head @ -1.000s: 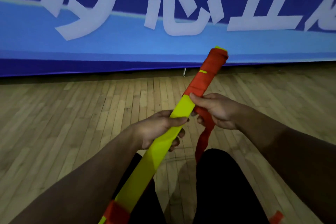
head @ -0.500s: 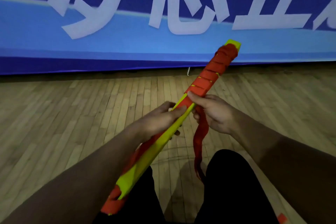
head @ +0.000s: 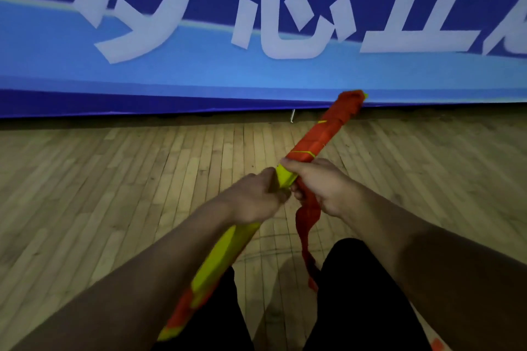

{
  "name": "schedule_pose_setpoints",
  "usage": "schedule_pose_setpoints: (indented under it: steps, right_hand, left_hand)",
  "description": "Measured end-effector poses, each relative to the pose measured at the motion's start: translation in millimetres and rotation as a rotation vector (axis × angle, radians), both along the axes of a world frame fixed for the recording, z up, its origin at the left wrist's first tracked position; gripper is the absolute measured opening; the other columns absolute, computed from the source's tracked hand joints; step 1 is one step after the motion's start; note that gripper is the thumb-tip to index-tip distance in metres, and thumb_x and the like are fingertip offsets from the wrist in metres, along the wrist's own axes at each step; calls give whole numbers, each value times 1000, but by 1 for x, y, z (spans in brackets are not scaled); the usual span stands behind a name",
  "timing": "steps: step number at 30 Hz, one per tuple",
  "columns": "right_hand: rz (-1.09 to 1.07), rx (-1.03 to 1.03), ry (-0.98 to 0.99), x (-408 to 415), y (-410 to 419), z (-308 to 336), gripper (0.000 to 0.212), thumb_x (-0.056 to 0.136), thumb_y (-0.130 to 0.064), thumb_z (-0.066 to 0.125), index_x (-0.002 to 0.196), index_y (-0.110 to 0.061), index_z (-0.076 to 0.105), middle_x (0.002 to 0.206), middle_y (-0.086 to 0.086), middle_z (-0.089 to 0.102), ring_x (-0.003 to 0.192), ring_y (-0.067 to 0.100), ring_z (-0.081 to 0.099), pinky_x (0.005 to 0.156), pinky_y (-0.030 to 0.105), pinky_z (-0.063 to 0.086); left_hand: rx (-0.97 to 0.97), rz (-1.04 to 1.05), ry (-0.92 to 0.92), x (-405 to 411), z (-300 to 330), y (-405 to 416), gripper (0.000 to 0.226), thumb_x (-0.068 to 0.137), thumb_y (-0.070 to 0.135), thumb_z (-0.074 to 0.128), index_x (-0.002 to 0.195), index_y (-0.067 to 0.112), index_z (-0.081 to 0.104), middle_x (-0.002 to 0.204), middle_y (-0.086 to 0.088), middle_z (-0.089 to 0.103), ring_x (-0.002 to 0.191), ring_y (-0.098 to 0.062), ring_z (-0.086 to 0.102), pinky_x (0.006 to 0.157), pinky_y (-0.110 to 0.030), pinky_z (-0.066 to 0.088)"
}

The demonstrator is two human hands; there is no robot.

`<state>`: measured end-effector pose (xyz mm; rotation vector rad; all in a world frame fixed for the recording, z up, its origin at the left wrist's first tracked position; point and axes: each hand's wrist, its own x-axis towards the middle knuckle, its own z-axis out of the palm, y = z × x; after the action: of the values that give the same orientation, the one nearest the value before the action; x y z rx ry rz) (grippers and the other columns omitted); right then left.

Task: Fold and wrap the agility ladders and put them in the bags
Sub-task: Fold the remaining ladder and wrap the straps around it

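Observation:
A folded agility ladder (head: 225,251), a stack of yellow flat rungs, runs diagonally from my lap up towards the wall. Its far half (head: 325,134) is bound in turns of red strap. My left hand (head: 256,196) grips the yellow rungs at mid-length. Just beyond it, my right hand (head: 322,185) holds the bundle and pinches the red strap, with the thumb lying on top at the edge of the wrapping. The loose strap tail (head: 306,236) hangs down between my knees. No bag is in view.
I sit on a wooden plank floor (head: 114,194), my legs in black trousers (head: 356,293) below the bundle. A blue banner (head: 199,71) with large white characters covers the wall ahead, close behind the ladder's far end.
The bundle has been rotated and its far end has dropped lower against the banner. My hands have drawn closer together, and the red wrapping has advanced along the yellow rungs.

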<state>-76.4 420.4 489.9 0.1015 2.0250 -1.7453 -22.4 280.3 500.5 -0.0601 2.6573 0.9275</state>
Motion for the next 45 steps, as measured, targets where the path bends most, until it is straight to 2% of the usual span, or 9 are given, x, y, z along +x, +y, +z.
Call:
schedule_pose_setpoints:
  steps: [4,7,11,15,23,26,32,40,45]
  right_hand:
    - [162,-279,-17,4,9,4,33,82,-45,68,77,-13,70,58,3,52,47,13,48,46,23,41]
    - [296,-204,1,7,7,10,40,80,-51,65,80,-12,73,63,6,58,53,15,54,49,24,47]
    - [365,105,35,5,9,12,43,96,-49,54,91,-8,66,65,6,63,53,17,61,52,27,52]
    - [301,22,-170,0,6,11,42,96,-39,60,108,1,63,76,14,72,67,22,70,65,33,57]
    - [416,258,-73,-3,22,3,19,98,-19,59,112,-15,71,108,2,75,104,20,68,105,46,47]
    - [363,1,-32,-4,16,6,33,97,-20,57,130,-28,60,130,-13,63,122,7,52,114,43,24]
    - [354,-206,70,-6,8,7,23,89,-21,61,107,-17,73,107,3,75,108,21,67,105,42,41]
    - [333,119,120,-4,2,13,20,100,-19,56,93,-5,68,64,3,69,55,14,64,59,27,52]
    - [286,42,36,1,-5,16,36,100,-38,54,98,-6,70,72,4,67,56,11,58,59,28,47]
  left_hand:
    - [781,167,-341,3,2,-28,50,87,46,64,128,19,59,111,-5,69,98,-25,69,84,-40,54]
    - [1001,55,-502,10,-4,-31,30,90,32,62,108,9,65,84,-11,69,68,-26,68,64,-34,56]
    - [687,159,-233,5,-2,-21,15,98,20,59,108,10,60,75,-7,56,55,-17,54,50,-26,45]
    - [77,105,131,-1,-2,-11,19,99,25,54,118,23,52,84,3,57,72,-12,58,58,-25,47]
    - [896,233,-120,6,5,-25,23,99,15,56,115,30,60,68,-8,51,52,-21,47,51,-31,40]
    - [930,124,-212,5,14,-32,27,98,16,56,120,32,58,64,-9,51,49,-21,45,50,-30,39]
    - [896,46,-252,3,28,-40,30,98,16,55,126,26,56,64,-10,50,45,-20,45,48,-28,38]
    - [561,153,-137,-2,16,-40,14,100,26,57,106,14,61,75,-8,57,55,-17,53,53,-30,46]
    - [-128,175,102,-8,10,-26,22,102,33,49,117,18,47,88,-2,59,76,-14,60,66,-31,52]
